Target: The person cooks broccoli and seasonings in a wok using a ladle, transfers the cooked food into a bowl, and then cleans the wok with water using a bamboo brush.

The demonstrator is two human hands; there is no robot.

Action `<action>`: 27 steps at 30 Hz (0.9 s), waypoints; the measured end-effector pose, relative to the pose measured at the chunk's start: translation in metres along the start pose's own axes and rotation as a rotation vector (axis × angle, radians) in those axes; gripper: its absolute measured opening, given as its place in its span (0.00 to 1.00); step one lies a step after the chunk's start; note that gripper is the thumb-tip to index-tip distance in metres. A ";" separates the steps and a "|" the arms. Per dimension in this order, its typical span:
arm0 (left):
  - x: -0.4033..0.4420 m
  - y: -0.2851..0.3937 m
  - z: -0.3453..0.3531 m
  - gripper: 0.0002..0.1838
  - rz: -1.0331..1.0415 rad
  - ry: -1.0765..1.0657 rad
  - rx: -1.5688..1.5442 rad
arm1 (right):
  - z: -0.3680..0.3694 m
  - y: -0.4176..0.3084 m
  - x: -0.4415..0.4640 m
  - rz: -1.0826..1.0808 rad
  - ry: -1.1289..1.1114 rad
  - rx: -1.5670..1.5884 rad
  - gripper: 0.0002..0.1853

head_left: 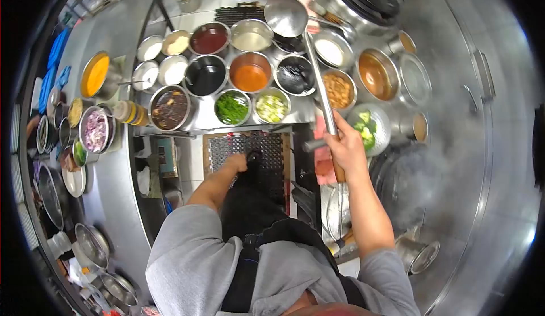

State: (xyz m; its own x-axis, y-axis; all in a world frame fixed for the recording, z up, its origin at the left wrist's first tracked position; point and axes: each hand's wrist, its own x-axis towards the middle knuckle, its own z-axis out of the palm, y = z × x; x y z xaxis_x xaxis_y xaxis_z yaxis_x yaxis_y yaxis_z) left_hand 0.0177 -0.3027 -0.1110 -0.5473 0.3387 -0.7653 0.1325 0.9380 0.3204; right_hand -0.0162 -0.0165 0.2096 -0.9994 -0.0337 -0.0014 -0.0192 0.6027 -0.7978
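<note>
My right hand (347, 145) is wrapped round the long handle of a metal ladle (285, 16). The ladle's bowl hangs over the far edge of the sauce pots, and its wooden handle end sticks out below my hand. Just right of that hand, a bowl (379, 141) holds broccoli (366, 127). A short dark grip (314, 144) pokes out at the hand's left; what it belongs to is unclear. My left hand (237, 161) is closed in front of my dark apron, above the floor mat. Anything inside its fingers is hidden.
Pots of sauces surround chopped greens (231, 107) and cut pale-green vegetables (272, 107) on the steel counter ahead. A dark wok (400, 188) steams at my right. On the left counter are a pot of orange liquid (95, 74) and a bowl of sliced onion (94, 130).
</note>
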 end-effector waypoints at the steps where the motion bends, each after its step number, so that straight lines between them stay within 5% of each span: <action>1: -0.008 -0.031 -0.011 0.19 -0.083 0.029 -0.016 | 0.008 -0.044 0.022 0.085 -0.072 -0.119 0.31; 5: -0.030 -0.143 0.003 0.19 -0.274 0.093 -0.229 | 0.060 -0.044 0.076 0.026 -0.164 -0.313 0.31; 7: -0.008 -0.206 0.082 0.19 -0.280 0.189 -0.191 | 0.072 -0.052 0.090 -0.048 -0.178 -0.402 0.31; 9: -0.060 -0.192 0.073 0.19 -0.514 0.153 -0.412 | 0.077 -0.061 0.093 0.084 -0.236 -0.445 0.31; 11: -0.066 -0.204 0.121 0.20 -0.499 0.034 -0.375 | 0.079 -0.053 0.094 0.037 -0.215 -0.468 0.31; 13: -0.044 -0.218 0.196 0.21 -0.460 -0.130 -0.418 | 0.078 -0.062 0.098 0.207 -0.266 -0.403 0.32; 15: -0.050 -0.197 0.210 0.21 -0.237 -0.299 -0.189 | 0.079 -0.052 0.103 0.211 -0.262 -0.365 0.33; 17: -0.038 -0.173 0.229 0.23 -0.240 -0.154 -0.285 | 0.077 -0.064 0.106 0.367 -0.327 -0.227 0.33; 21: -0.028 -0.148 0.188 0.25 -0.238 -0.015 -0.396 | 0.075 -0.071 0.113 0.479 -0.301 0.280 0.31; 23: -0.070 -0.124 0.102 0.26 -0.248 0.060 -0.600 | 0.071 -0.064 0.115 0.468 -0.300 0.424 0.32; 27: -0.048 -0.154 0.098 0.27 -0.257 0.273 -0.524 | 0.065 -0.048 0.111 0.454 -0.295 0.612 0.30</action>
State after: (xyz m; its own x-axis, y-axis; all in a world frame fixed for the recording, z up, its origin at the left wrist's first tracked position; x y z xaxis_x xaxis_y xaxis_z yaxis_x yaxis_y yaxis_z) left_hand 0.1046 -0.4560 -0.1779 -0.7075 0.0126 -0.7066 -0.4142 0.8027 0.4291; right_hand -0.1248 -0.1015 0.2088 -0.8564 -0.1506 -0.4939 0.4893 0.0691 -0.8694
